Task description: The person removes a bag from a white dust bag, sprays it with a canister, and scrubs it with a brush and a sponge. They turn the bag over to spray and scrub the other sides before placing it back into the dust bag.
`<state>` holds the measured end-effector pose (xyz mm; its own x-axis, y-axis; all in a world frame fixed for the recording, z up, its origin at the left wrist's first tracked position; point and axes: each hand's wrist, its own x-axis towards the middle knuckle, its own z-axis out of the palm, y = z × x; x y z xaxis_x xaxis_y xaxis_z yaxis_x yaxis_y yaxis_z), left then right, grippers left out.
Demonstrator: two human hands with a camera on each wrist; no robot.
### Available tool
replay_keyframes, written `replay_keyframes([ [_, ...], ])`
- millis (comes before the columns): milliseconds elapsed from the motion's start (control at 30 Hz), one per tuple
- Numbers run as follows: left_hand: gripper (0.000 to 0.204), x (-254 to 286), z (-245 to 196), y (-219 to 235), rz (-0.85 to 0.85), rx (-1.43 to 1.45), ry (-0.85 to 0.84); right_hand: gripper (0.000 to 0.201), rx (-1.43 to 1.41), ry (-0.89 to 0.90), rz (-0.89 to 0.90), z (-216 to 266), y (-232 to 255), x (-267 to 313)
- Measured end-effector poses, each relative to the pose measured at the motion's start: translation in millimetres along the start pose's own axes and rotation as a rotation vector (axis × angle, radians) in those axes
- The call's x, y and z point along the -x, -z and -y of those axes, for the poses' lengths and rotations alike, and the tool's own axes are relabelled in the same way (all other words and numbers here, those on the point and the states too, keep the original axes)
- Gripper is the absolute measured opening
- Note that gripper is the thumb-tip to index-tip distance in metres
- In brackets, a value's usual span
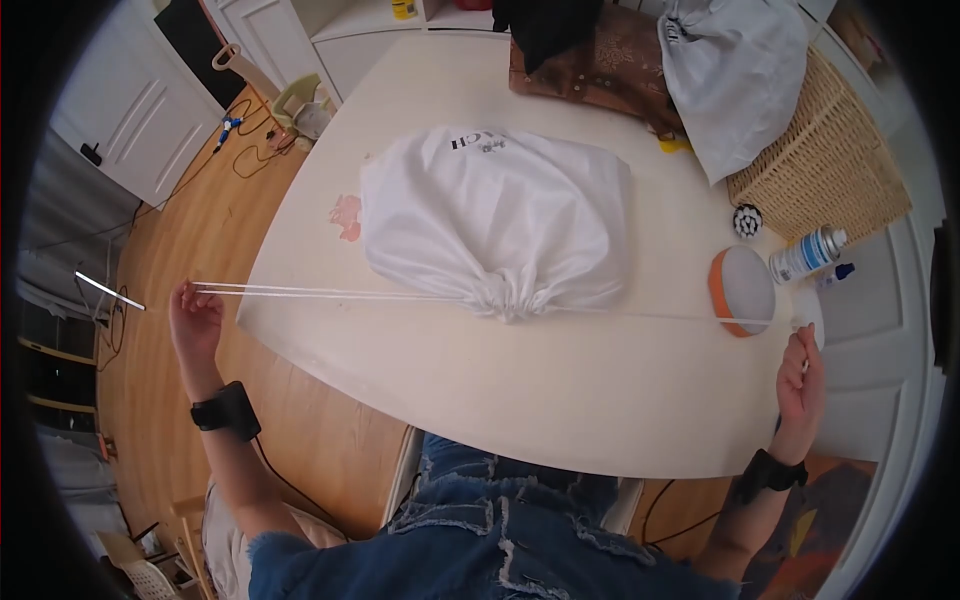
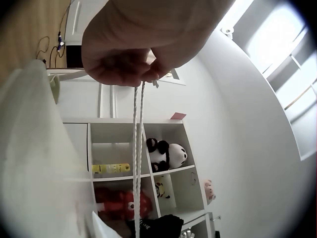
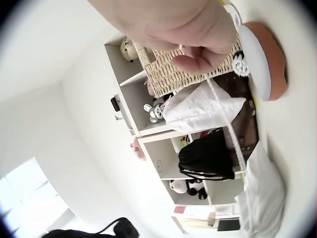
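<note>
A white drawstring bag [image 1: 500, 210], filled out and with dark lettering near its far edge, lies on the table with its mouth gathered tight toward me. My left hand [image 1: 197, 318] pinches two strands of white drawstring [image 2: 138, 148] past the table's left edge. Those strands run taut to the bag's gathered neck. Out at the right edge, my right hand [image 1: 801, 375] grips the opposite drawstring [image 3: 230, 129], also stretched straight from the bag. Both arms are spread wide, each wearing a black wrist strap.
Right of the bag stand an orange-and-white oval object [image 1: 742, 290], a spray can [image 1: 808, 255] and a black-and-white ball [image 1: 747, 221]. A wicker basket [image 1: 820, 150], another white bag [image 1: 735, 80] and a brown patterned bag [image 1: 590, 65] occupy the far right. The table [image 1: 400, 370] has a pink mark.
</note>
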<state>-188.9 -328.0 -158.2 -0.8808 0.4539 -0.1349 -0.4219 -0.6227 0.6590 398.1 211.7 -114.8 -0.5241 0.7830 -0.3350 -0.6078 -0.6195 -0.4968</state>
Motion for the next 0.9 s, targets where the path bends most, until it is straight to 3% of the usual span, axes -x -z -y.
replay_keyframes([
  [33,0.028,-2,-4,5,0.003,0.001,-0.002,0.017,0.234,0.043,0.037,-1,-1,-1],
  [67,0.024,-3,-7,2,-0.047,-0.265,-0.145,0.020,0.468,0.088,0.074,-4,-6,-1],
  [100,0.022,-4,-8,0,-0.100,-0.531,-0.286,0.020,0.468,0.091,0.076,-9,-13,2],
  [133,0.022,-5,-6,-2,-0.099,-0.529,-0.287,0.019,0.692,0.116,0.123,-16,-20,6],
  [167,0.020,0,9,-34,-0.169,-0.682,-0.388,0.018,0.914,0.141,0.169,-26,-29,9],
  [200,0.020,3,22,-61,-0.239,-0.834,-0.490,0.018,0.913,0.145,0.169,-38,-37,10],
  [233,0.020,3,31,-76,-0.234,-0.833,-0.494,0.014,1.223,0.212,0.199,-50,-47,11],
  [300,0.024,3,48,-103,0.156,-1.093,-0.382,0.005,1.719,0.390,0.352,-79,-74,12],
  [333,0.026,2,61,-117,0.230,-1.132,-0.284,0.007,1.902,0.506,0.482,-95,-90,14],
  [467,0.036,-3,118,-165,0.370,-1.243,0.018,0.049,2.021,0.750,0.754,-149,-125,10],
  [500,0.042,-10,129,-165,0.385,-1.264,0.075,0.049,2.019,0.779,0.745,-157,-125,1],
  [567,0.056,-25,145,-165,0.456,-1.327,0.142,0.069,2.249,1.104,0.964,-171,-121,-24],
  [633,0.067,-27,158,-178,0.372,-1.210,0.163,0.071,2.268,1.182,0.996,-179,-124,-41],
  [733,0.075,-41,170,-178,0.363,-1.328,0.130,0.071,2.306,1.293,1.048,-184,-127,-60],
  [900,0.073,-38,163,-201,0.510,-1.371,0.270,0.065,2.333,1.394,1.081,-177,-121,-72],
])
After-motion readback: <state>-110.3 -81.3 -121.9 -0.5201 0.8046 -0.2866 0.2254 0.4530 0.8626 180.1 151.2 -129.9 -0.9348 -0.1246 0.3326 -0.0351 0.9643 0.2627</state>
